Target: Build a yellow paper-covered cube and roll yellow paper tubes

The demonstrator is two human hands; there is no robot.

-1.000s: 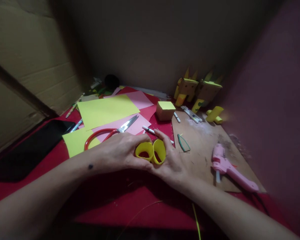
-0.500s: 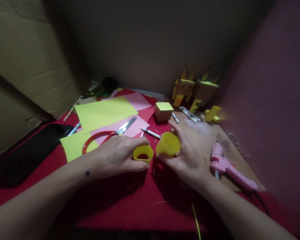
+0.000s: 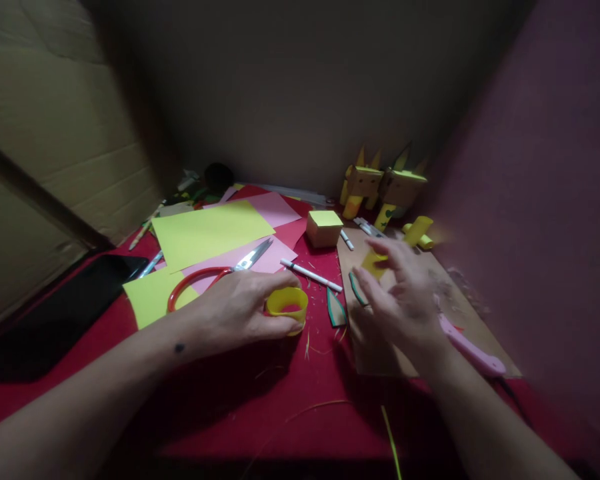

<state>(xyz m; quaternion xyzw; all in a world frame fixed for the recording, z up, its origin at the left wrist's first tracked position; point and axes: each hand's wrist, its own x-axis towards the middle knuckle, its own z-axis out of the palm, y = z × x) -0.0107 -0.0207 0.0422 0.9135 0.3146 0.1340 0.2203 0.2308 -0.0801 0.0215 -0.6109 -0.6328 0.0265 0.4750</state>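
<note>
A yellow paper ring [image 3: 287,304] stands on the red cloth, pinched between the thumb and fingers of my left hand [image 3: 245,303]. To the right, a second yellow roll [image 3: 373,264] is in the fingers of my right hand [image 3: 405,293], over the brown board. Two leaf-shaped pieces with green edges lie near that hand: one piece [image 3: 336,308] on the cloth, the other [image 3: 358,289] by the fingertips. A white marker [image 3: 311,275] lies between the hands. Red-handled scissors [image 3: 253,257] rest behind my left hand.
A small box with a yellow top [image 3: 324,229] stands behind the marker. Two cardboard figures [image 3: 363,183] are at the back right. Yellow and pink sheets [image 3: 210,230] cover the left. A pink glue gun [image 3: 473,348] lies right, a black flat object [image 3: 65,313] left.
My right hand has moved right with its yellow roll, over the board, uncovering the leaf-shaped pieces and partly covering the glue gun. My left hand stays around its ring.
</note>
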